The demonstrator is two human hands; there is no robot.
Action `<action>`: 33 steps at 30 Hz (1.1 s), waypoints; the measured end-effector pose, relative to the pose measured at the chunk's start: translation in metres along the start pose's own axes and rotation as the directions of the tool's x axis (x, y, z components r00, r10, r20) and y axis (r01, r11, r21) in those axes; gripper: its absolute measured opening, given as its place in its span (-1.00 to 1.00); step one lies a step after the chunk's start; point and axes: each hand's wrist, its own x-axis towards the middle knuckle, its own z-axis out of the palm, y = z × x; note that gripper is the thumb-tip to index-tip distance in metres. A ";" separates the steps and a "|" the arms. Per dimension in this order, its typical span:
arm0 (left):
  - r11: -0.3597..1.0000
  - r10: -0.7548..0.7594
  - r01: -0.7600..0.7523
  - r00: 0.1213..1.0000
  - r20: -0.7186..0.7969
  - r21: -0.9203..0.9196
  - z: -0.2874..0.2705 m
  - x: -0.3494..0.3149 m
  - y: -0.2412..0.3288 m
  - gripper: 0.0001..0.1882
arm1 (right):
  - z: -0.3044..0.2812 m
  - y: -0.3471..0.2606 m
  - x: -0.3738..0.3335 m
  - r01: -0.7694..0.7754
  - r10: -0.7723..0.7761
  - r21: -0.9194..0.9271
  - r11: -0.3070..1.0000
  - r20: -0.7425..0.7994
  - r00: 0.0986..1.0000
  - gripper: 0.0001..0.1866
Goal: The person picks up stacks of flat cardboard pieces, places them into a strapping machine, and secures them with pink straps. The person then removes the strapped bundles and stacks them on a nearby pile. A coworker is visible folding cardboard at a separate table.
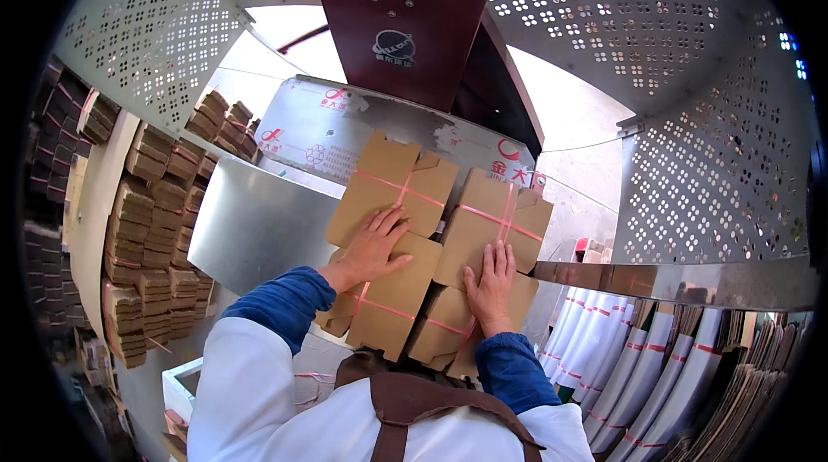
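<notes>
Several bundles of flat brown cardboard blanks lie before me, tied crosswise with pink strap. My left hand rests palm down, fingers spread, where the far left bundle meets the near left bundle. On the far right bundle my right hand lies with its fingers stretched along the strap. Its wrist crosses the near right bundle, which is partly hidden. Neither hand is closed round anything.
Beyond the bundles is a metal worktop under a dark red machine part. A bare metal plate juts out left. Perforated metal panels surround the machine. Cardboard stacks stand left; white strapped bundles stand right.
</notes>
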 end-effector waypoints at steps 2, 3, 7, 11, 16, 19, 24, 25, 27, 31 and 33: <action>1.000 -0.001 0.001 1.000 0.005 0.000 -0.001 0.000 0.000 -0.34 | -0.001 0.000 0.001 -0.006 0.006 0.006 1.000 0.015 1.000 -0.36; 1.000 -0.002 0.002 1.000 0.004 0.006 -0.001 0.000 0.000 -0.33 | 0.000 -0.001 0.001 -0.011 0.011 0.012 1.000 0.023 1.000 -0.36; 1.000 0.007 -0.007 1.000 0.008 0.010 -0.004 0.002 0.001 -0.33 | -0.002 -0.002 0.002 -0.021 0.020 0.007 1.000 0.032 0.999 -0.36; 1.000 0.012 -0.012 1.000 0.022 -0.007 0.000 0.005 -0.001 -0.32 | -0.004 -0.001 0.004 -0.010 0.009 0.012 1.000 0.031 0.999 -0.36; 1.000 -0.004 0.004 1.000 0.014 -0.023 -0.001 0.005 -0.001 -0.32 | -0.004 0.001 0.004 0.001 0.000 -0.023 1.000 0.033 0.999 -0.35; 0.999 0.017 -0.016 0.999 0.028 -0.034 0.000 0.004 0.001 -0.32 | -0.007 -0.002 0.004 -0.009 0.008 0.029 1.000 0.039 0.999 -0.35; 0.998 0.027 -0.024 0.998 0.057 -0.052 0.000 0.007 -0.001 -0.31 | -0.007 0.001 0.003 -0.041 0.040 0.009 0.999 0.080 0.996 -0.36; 0.998 0.031 -0.028 0.998 0.056 -0.048 0.003 0.008 -0.001 -0.31 | -0.007 0.001 0.003 -0.047 0.046 0.010 0.999 0.084 0.995 -0.36; 0.999 0.035 -0.032 0.998 0.061 -0.043 0.003 0.011 -0.001 -0.31 | -0.008 0.001 0.003 -0.060 0.059 0.004 0.998 0.093 0.994 -0.37; 0.999 0.028 -0.025 0.996 0.083 -0.030 0.002 0.011 0.001 -0.31 | -0.007 0.003 0.004 -0.045 0.044 0.014 0.999 0.093 0.995 -0.36; 1.000 0.029 -0.028 0.996 0.080 -0.014 0.000 0.012 0.001 -0.30 | -0.006 0.006 0.004 -0.019 0.018 0.015 1.000 0.076 0.997 -0.36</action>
